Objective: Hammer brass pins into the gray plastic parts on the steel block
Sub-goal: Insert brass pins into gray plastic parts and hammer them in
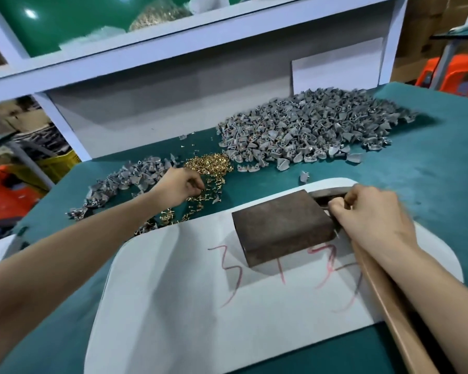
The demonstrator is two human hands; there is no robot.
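Observation:
A dark steel block point(281, 225) sits on a white sheet point(189, 287) with red marks. Its top is bare. My left hand point(180, 186) reaches into the scattered brass pins point(208, 164) and pinches at them with curled fingers. My right hand point(370, 211) grips the hammer point(384, 290) close to its head point(326, 195), just right of the block, the wooden handle running toward me. A large heap of gray plastic parts point(308, 130) lies at the back right. A smaller heap point(125, 184) lies at the left.
The green table point(430, 168) ends at a white shelf unit point(173, 103) behind the heaps. A single gray part point(304, 176) lies near the sheet's far edge. Orange stools point(454, 74) stand beyond the table at right.

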